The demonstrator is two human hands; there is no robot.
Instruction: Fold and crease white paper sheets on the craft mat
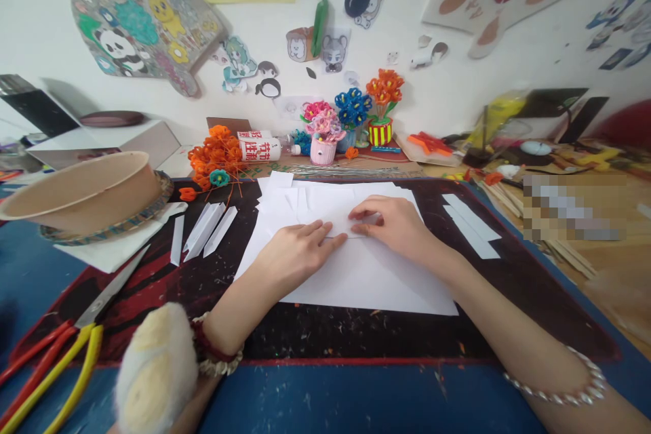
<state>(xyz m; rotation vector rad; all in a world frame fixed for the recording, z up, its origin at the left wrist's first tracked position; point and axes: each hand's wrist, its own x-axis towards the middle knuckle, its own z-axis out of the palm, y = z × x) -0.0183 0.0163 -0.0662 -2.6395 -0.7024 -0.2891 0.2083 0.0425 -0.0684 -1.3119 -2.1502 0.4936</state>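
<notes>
A stack of white paper sheets (366, 285) lies on the dark mat in front of me. On top is a smaller white paper piece (330, 207), with one straight edge showing under my fingers. My left hand (302, 251) rests flat over its near edge, fingers stretched to the right. Beside it, my right hand (389, 217) has its thumb and fingers curled together at the right part of that piece, pinching its edge. Several folded paper strips (203, 230) lie left of the stack, and flat paper strips (470, 224) lie to the right.
Scissors (94, 305) with red and yellow handles lie at left, beside a tan bowl (86, 183). Orange flowers (216, 149) and small flower pots (323, 149) line the back by the wall. Thin sticks (564, 251) lie at right. A fluffy ornament (157, 366) hangs at my left wrist.
</notes>
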